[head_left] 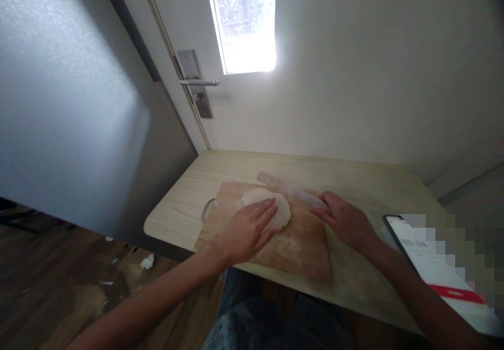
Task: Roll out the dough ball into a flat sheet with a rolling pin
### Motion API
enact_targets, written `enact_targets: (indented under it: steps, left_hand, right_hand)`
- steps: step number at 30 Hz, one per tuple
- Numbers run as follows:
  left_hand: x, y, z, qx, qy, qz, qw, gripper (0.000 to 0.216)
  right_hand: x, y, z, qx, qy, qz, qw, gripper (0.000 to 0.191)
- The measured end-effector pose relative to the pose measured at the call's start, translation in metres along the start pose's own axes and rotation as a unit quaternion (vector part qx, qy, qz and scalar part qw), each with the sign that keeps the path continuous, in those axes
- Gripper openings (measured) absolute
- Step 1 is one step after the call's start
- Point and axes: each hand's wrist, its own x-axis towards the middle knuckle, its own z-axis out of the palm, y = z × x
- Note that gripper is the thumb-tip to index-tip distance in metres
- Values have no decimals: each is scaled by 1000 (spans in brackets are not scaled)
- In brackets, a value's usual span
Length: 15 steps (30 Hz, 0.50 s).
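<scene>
A flat, roundish sheet of pale dough (281,213) lies on a wooden cutting board (303,250) dusted with flour. My left hand (250,227) rests over the dough's near left part, fingers stretched out and lying flat on it. In my right hand (344,219) is one end of a wooden rolling pin (291,190), the fingers wrapped round it. The pin slants from my hand toward the back left, past the dough's far right edge, and looks slightly blurred. Whether it touches the board I cannot tell.
The board lies on a light wooden table (232,162), its metal handle (205,209) at the left. A phone (417,255) sits at the right. Behind the table stands a white door (354,77) with a lever handle (200,83). Pale scraps (147,262) lie on the floor.
</scene>
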Motion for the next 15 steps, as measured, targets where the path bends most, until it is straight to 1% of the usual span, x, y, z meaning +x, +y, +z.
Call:
enact_targets:
  steps: [2, 4, 6, 9, 12, 15]
  left_hand:
    - [6, -7, -7, 19, 59, -31, 998, 41]
    - [12, -17, -5, 41, 86, -64, 993, 40]
    - [16, -28, 5, 59, 74, -95, 991, 41]
    - [16, -41, 26, 71, 20, -127, 989, 44]
    - [14, -46, 42, 78, 5, -158, 984, 44]
    - [18, -47, 44, 73, 7, -182, 981, 44]
  right_hand:
    - [6, -13, 2, -24, -3, -46, 999, 29]
    - [11, -27, 6, -56, -4, -89, 994, 29]
    - [15, -40, 12, -73, -9, -128, 989, 27]
    - [17, -52, 22, -80, -14, -153, 985, 27]
    - [22, -54, 30, -72, -7, -143, 987, 41]
    - [31, -51, 34, -57, -24, -136, 989, 51]
